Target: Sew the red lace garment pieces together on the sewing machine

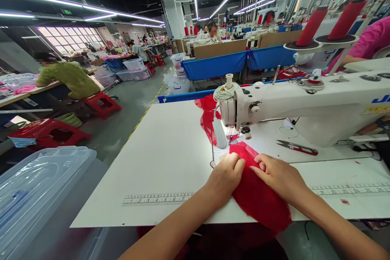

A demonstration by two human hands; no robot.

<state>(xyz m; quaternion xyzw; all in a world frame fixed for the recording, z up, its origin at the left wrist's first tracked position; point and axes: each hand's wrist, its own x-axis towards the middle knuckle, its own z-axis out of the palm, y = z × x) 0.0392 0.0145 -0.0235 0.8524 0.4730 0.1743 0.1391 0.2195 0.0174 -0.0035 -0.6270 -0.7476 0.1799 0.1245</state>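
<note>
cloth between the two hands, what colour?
The cloth is red; best seen in the head view.

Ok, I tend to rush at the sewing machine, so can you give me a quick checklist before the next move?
1. Left hand on the red fabric: ok, gripping near its left edge.
2. Right hand on the fabric: ok, thumb and fingers pinching it.
3. Snips clear of the fabric: ok, lying apart to its right.
4. Fabric wholly on the table: not ok, its near end hangs past the front edge.
5. Presser foot lowered: cannot tell, too small.
</note>
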